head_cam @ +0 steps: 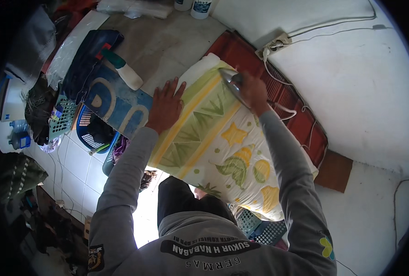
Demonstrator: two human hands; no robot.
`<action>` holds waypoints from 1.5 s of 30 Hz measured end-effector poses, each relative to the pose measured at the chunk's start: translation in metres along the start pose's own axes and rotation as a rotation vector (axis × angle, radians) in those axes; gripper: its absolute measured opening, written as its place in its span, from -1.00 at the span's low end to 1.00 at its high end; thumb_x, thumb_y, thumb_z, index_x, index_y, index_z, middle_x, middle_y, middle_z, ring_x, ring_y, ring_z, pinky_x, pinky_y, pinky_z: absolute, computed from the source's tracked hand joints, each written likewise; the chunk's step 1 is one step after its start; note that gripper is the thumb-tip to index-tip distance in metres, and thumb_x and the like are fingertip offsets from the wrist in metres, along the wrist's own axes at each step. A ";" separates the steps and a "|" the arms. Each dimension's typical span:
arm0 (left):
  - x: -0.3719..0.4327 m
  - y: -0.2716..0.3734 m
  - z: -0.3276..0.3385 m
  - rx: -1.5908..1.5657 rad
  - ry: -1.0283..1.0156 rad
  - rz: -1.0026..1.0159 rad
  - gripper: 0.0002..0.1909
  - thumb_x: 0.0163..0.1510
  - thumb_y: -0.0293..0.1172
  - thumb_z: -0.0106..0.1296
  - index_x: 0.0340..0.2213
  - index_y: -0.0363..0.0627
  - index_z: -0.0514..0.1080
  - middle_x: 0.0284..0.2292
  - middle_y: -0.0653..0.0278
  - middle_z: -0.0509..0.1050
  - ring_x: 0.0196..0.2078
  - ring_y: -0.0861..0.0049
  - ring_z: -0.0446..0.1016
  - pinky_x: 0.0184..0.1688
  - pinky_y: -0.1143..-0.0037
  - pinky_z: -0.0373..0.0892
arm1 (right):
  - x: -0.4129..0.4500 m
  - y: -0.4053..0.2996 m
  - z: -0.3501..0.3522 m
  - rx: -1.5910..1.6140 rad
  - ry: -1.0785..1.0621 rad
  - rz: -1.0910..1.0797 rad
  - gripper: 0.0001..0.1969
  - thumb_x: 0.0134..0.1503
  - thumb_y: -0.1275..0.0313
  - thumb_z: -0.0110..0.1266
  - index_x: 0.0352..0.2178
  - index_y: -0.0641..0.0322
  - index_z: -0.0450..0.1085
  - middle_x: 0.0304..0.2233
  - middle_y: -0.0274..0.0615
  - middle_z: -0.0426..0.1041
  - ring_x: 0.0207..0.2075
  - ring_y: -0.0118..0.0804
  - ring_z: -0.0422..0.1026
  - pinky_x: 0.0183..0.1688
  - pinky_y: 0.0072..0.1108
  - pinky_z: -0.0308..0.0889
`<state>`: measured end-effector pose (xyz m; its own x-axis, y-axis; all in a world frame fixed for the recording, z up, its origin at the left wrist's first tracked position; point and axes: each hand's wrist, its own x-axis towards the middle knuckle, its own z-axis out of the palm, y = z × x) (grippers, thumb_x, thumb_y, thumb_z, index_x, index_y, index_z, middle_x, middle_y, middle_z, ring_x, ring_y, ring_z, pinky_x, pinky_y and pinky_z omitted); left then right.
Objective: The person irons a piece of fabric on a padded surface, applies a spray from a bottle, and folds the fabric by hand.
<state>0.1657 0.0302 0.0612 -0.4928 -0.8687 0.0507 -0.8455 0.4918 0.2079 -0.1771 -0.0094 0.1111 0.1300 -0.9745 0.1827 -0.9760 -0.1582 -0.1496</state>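
Note:
My right hand (254, 90) grips the handle of an electric clothes iron (232, 80). The iron rests near the far end of a fabric (204, 127) printed with green and yellow stripes, stars and shells, which covers the padded surface before me. My left hand (166, 105) lies palm down with fingers spread at the fabric's left edge. Left of that hand, a white spray bottle (130, 76) with a green top lies on its side, beside a folded dark blue garment (92, 65). White cloth or padding (199, 69) shows at the fabric's far edge.
A red striped cloth (294, 124) lies to the right under a white cord. A power strip (275, 45) with a plug is on the wall. White bottles (201, 9) stand at the far edge. Blue and green baskets (83, 132) are at lower left; a blue lettered board (116, 100) lies nearer.

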 end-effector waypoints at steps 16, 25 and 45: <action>-0.152 -0.043 0.012 -0.300 0.225 -0.335 -0.72 0.29 -0.27 0.00 -0.09 -0.22 0.42 -0.24 -0.03 0.50 -0.17 -0.10 0.44 -0.10 0.03 0.32 | -0.051 -0.183 0.010 0.083 -0.367 -0.478 -0.54 0.11 -0.07 0.25 -0.30 0.12 0.43 -0.52 -0.13 0.55 -0.44 -0.01 0.60 -0.40 -0.24 0.48; -0.166 -0.053 0.038 -0.259 0.331 -0.407 -0.73 0.31 -0.20 -0.04 -0.21 -0.16 0.48 -0.28 -0.10 0.55 -0.18 -0.17 0.48 -0.13 -0.01 0.37 | -0.231 -0.120 -0.041 0.081 -0.668 -0.788 -0.67 0.09 0.06 0.24 -0.24 0.00 0.48 -0.50 -0.21 0.54 -0.42 -0.07 0.60 -0.39 -0.23 0.48; -0.185 0.046 0.062 0.241 0.488 -0.268 -0.38 0.36 -0.06 -0.17 0.39 0.18 0.12 0.41 0.11 0.09 0.46 0.10 0.04 0.41 -0.09 -0.04 | -0.354 -0.068 -0.059 -0.002 -0.281 -0.594 -0.54 0.15 -0.03 0.20 -0.09 0.03 0.46 -0.45 -0.21 0.56 -0.51 -0.10 0.57 -0.45 -0.29 0.45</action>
<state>0.2054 0.2170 0.0004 -0.1533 -0.8632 0.4810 -0.9780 0.2023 0.0512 -0.1675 0.3554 0.1143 0.6875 -0.7257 -0.0271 -0.7242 -0.6823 -0.0998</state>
